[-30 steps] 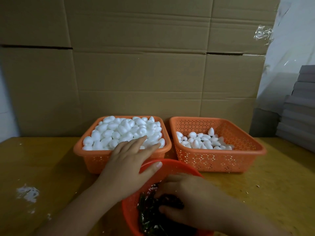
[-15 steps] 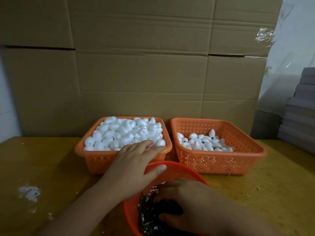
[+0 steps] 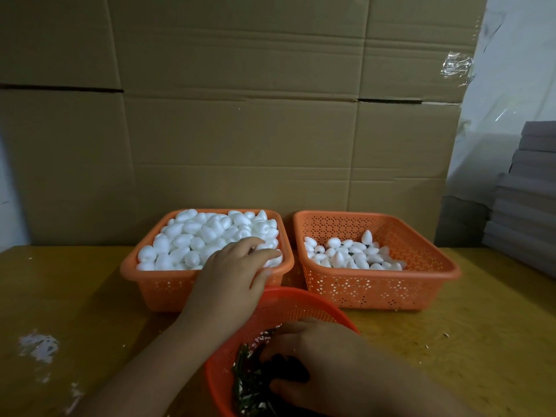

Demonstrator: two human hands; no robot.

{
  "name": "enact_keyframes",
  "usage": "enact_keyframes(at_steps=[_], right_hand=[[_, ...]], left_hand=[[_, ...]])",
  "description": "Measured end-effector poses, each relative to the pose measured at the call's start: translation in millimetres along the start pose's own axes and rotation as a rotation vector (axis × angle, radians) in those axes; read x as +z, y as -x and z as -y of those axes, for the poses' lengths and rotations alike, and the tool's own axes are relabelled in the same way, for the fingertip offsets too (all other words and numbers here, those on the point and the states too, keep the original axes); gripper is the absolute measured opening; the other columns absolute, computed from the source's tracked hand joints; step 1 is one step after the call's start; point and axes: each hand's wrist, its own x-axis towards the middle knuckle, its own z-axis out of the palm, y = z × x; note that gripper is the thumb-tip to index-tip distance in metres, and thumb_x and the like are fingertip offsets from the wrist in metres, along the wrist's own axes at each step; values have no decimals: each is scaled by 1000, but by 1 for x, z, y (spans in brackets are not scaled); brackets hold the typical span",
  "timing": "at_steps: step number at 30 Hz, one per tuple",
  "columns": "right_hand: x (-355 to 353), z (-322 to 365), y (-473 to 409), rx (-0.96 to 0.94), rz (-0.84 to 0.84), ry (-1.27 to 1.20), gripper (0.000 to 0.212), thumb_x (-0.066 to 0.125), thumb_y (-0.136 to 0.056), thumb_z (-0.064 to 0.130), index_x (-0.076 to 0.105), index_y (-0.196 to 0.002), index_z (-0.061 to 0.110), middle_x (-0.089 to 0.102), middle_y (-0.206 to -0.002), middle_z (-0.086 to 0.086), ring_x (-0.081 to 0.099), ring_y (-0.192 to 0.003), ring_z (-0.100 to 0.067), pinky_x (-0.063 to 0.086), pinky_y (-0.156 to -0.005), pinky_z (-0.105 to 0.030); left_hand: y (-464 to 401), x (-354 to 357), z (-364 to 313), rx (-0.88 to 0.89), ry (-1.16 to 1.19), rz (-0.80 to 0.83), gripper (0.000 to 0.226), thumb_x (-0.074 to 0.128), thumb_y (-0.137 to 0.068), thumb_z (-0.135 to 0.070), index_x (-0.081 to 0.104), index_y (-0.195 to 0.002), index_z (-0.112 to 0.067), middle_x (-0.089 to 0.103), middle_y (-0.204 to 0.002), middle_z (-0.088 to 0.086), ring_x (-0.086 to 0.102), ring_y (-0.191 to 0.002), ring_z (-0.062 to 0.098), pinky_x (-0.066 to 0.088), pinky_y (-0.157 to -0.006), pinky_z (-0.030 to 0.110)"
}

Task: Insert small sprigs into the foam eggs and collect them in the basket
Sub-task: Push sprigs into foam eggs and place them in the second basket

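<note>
Over the near right corner of the full orange plastic basket (image 3: pixel 168 288), the left hand (image 3: pixel 231 276) has moved forward off the rim of the round orange colander-style bowl (image 3: pixel 301 305), where it lay spread a second ago, and its fingertips (image 3: pixel 264 252) now curl down onto the heaped plain white foam eggs (image 3: pixel 210 233). It looks to me like it is closing on one egg at the edge of the pile, though I cannot tell whether anything is actually gripped yet. The right hand (image 3: pixel 325 359) has stayed low inside the round bowl, fingers bent down among the small dark green sprigs (image 3: pixel 246 383); whether it has one pinched is hidden by the hand itself and the gloom in there. Beside the full basket, on the right, the second orange perforated basket (image 3: pixel 376 290) holds a shallow layer of white eggs with dark stems showing (image 3: pixel 349 254), so a batch is already done and collected, well short of filling it. The reach means a fresh cycle is starting: egg in one hand, sprig in the other, then the push together. White foam crumbs (image 3: pixel 39 346) lie on the yellow wooden table (image 3: pixel 481 341) to the left, and a wall of brown cardboard boxes (image 3: pixel 240 115) stands behind.
</note>
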Motion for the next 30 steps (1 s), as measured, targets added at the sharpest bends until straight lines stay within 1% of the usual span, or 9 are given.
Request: enact_keyframes(at_steps=[3,6,9,11,13,16,20,23,30], right_hand=[[0,0,1,8,-3,-15,40,56,-89,48,54,-128,39,54,-129,19,48,-119,-4,41,-101,-24],[-2,-1,0,10,-2,-21,39,57,-89,46,56,-127,38,54,-129,17,48,-120,-5,41,-102,-26],[-6,-2,0,21,15,-21,36,58,-89,44,57,-125,37,55,-126,15,50,-117,-7,44,-99,-30],[-8,-4,1,25,25,5,35,57,-90,43,58,-124,37,56,-126,13,52,-115,-9,44,-97,-29],[-10,-7,2,33,27,39,35,57,-90,42,58,-125,37,56,-125,12,53,-113,-9,43,-95,-26],[-12,-10,4,48,20,53,35,57,-90,40,59,-125,36,56,-125,11,52,-113,-9,43,-95,-25],[-14,-11,3,53,12,28,31,58,-90,38,62,-121,36,57,-123,14,53,-111,-5,42,-92,-19],[-14,-11,3,50,6,21,30,59,-90,38,64,-119,35,58,-122,16,52,-110,-2,39,-89,-15],[-15,-13,3,49,20,-1,29,61,-89,38,65,-117,34,57,-123,18,53,-109,0,43,-92,-17]], left_hand=[[2,-8,-2,-60,180,-106,32,66,-90,-17,64,-112,-41,59,-114,-24,52,-105,-7,38,-85,9],[14,-15,-6,-117,396,-120,26,60,-92,-34,55,-112,-50,63,-106,-32,59,-99,-10,46,-81,9],[32,-15,-10,-164,545,-127,19,51,-93,-52,50,-112,-50,69,-94,-23,68,-86,0,53,-76,22],[41,-10,-14,-168,623,-79,18,48,-94,-54,48,-111,-50,72,-92,-20,70,-83,3,53,-78,29],[44,-5,-19,-152,651,-26,16,50,-92,-49,47,-108,-50,72,-93,-19,71,-80,4,52,-77,28],[45,-1,-20,-143,693,11,13,51,-93,-53,48,-104,-48,72,-94,-20,71,-78,5,51,-75,27],[46,1,-18,-174,767,27,15,56,-89,-54,58,-101,-46,73,-95,-13,71,-78,9,51,-77,29],[44,1,-17,-191,807,0,28,49,-83,-62,65,-94,-43,73,-88,-9,69,-71,8,52,-74,24],[36,1,-16,-279,971,-18,38,47,-88,-55,65,-68,-29,66,-66,3,58,-55,10,47,-60,16]])
